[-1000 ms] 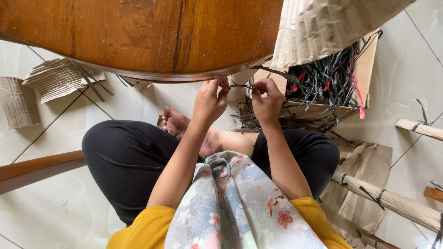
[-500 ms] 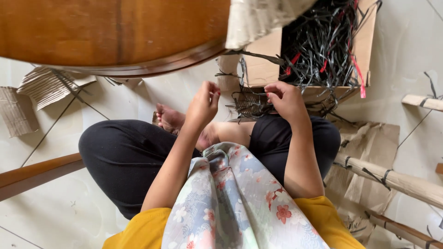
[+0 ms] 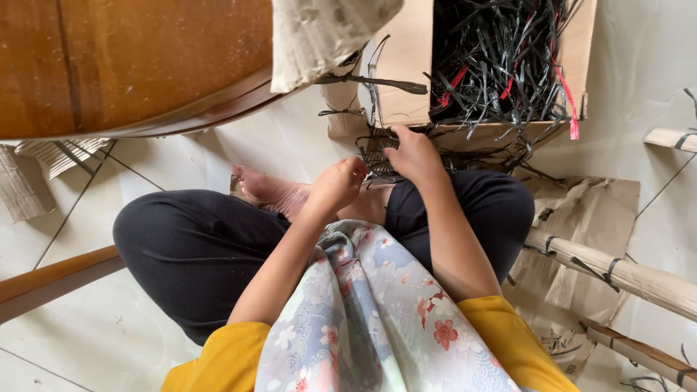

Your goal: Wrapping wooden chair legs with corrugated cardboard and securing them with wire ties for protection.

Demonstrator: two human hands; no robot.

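Since half a second before, both hands had dropped from chest height toward the lap and the view had swung left, so the cardboard box sat higher and nearer the middle. The right hand, earlier raised and pinching in the air, was now lower, its fingers spread and pressed onto the flattened bundle of black plastic strips lying on the floor just in front of the box — touching it, though whether the grip had closed on a strip could not be told. The left hand, earlier lifted with fingers pinched, had come down beside the right one, curled into a loose fist above the bare foot; whether anything lay inside that fist could not be seen. The box stood open at the top of the view, plain brown, heaped with tangled black strips with a few red ones among them, one red strip hanging over its right wall. A sheet of corrugated cardboard drooped over the edge of the round wooden bench. Torn corrugated scraps lay on the tiled floor at left — crumpled brown paper at right, under pale wooden poles bound with black bands.
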